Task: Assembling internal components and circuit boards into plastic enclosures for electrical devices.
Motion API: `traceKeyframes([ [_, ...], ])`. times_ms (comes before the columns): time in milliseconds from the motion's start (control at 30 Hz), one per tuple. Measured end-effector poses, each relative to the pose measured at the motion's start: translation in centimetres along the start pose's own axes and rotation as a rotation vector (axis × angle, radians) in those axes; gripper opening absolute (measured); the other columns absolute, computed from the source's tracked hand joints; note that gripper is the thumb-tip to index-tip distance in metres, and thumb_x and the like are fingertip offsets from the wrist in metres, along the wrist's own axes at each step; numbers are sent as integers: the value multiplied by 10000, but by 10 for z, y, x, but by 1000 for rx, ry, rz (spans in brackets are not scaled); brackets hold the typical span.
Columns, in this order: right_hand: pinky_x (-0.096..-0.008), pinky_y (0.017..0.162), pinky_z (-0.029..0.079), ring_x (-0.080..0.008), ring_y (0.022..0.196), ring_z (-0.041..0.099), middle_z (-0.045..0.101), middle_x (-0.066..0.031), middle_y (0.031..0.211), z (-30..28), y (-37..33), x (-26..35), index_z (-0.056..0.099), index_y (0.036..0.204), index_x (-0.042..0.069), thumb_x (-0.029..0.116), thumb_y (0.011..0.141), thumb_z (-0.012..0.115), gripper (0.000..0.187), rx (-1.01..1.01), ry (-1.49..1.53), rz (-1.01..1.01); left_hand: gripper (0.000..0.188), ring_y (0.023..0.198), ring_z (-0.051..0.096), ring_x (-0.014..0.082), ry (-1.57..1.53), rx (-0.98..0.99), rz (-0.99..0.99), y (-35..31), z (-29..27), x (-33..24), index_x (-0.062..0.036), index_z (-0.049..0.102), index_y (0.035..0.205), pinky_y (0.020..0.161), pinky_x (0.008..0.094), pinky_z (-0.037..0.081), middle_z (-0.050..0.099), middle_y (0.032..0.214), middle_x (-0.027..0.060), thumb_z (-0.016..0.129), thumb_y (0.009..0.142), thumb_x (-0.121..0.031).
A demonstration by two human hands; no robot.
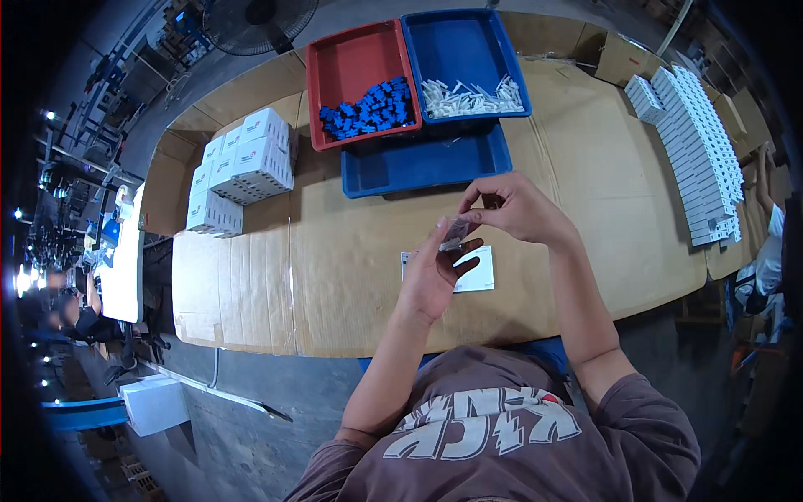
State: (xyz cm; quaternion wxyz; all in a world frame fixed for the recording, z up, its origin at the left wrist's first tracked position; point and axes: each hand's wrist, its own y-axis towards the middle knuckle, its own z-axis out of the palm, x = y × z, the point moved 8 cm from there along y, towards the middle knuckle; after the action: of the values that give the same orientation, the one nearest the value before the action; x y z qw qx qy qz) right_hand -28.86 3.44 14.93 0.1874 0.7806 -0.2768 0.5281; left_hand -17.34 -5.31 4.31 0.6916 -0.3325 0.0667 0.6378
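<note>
A small clear plastic bag (456, 231) is held up in front of me, over the cardboard-covered table. My left hand (432, 276) grips it from below between the thumb and fingers. From the right, my right hand (520, 209) pinches the bag's upper edge with thumb and fingertips. What the bag contains is too small to make out. Under my hands a flat white card or box (478, 274) lies on the table, partly covered by the left hand.
Beyond my hands stand a red tray (355, 63) of blue plastic pieces, a blue tray (460, 50) of white pieces and a lower blue tray (427, 163). White boxes (242, 163) are stacked at left, with long rows of white boxes (690, 151) at right. Cardboard walls rim the table.
</note>
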Motion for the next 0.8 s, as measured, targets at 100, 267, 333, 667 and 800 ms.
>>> traceKeyframes([
  [100, -254, 602, 378, -68, 686, 496, 614, 18, 767, 3, 4, -2, 750, 955, 6, 16, 872, 796, 96, 47, -22, -87, 423, 1102, 699, 262, 5, 3, 5, 1, 0, 2, -62, 664, 1311, 896, 393, 556, 724, 1208, 76, 608, 1061, -399],
  [267, -281, 692, 454, -129, 836, 616, 688, -37, 1022, 9, 5, -7, 758, 978, 10, 27, 894, 769, 86, 123, -52, -99, 403, 1100, 697, 244, 55, -8, 6, 0, -1, 1, -95, 661, 1283, 902, 391, 570, 723, 1200, 65, 613, 1056, -424],
  [333, -299, 740, 489, -152, 869, 634, 676, -49, 1064, 12, 6, -3, 756, 978, 11, 65, 902, 769, 94, 145, -143, -155, 401, 1096, 699, 243, 68, -10, 6, -1, -2, 0, -94, 664, 1281, 903, 391, 570, 723, 1195, 67, 605, 1061, -424],
  [667, -296, 759, 497, -151, 820, 590, 670, -39, 995, 18, 6, -5, 716, 942, -3, 134, 879, 811, 178, 313, -180, -135, 442, 1136, 707, 260, 91, 41, 49, -7, -1, -4, -8, 635, 1328, 929, 407, 572, 723, 1221, 143, 521, 1100, -369],
  [800, -260, 681, 480, -98, 733, 559, 653, -11, 831, 11, 7, 1, 709, 921, 1, 146, 880, 827, 192, 219, -127, -12, 391, 1094, 732, 264, 396, 19, 185, -11, -1, -11, 46, 639, 1333, 909, 357, 576, 736, 1222, 188, 478, 1108, -230],
])
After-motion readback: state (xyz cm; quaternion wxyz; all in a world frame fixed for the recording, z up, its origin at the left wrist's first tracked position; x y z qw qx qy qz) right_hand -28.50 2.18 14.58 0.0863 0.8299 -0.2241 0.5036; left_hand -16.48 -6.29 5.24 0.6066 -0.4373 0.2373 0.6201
